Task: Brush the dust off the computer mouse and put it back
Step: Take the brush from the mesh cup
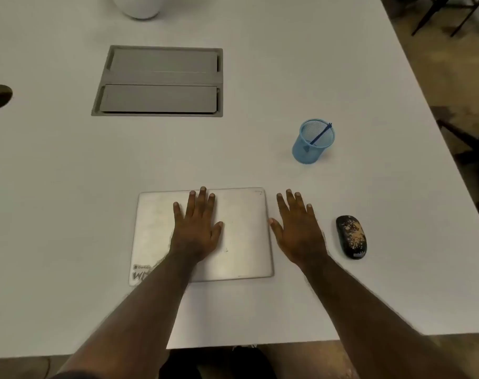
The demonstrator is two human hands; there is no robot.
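Mouse point(351, 237) lies dusty near the worktop's point(69, 165) right edge; both hands' fingers spread wide, empty; fetching the brush point(321, 134) likely comes next.

Left hand point(196, 228) and right hand point(298, 231) lie flat, fingers spread, empty.

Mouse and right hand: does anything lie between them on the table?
No. In the head view only bare white table separates the right hand from the dusty mouse.
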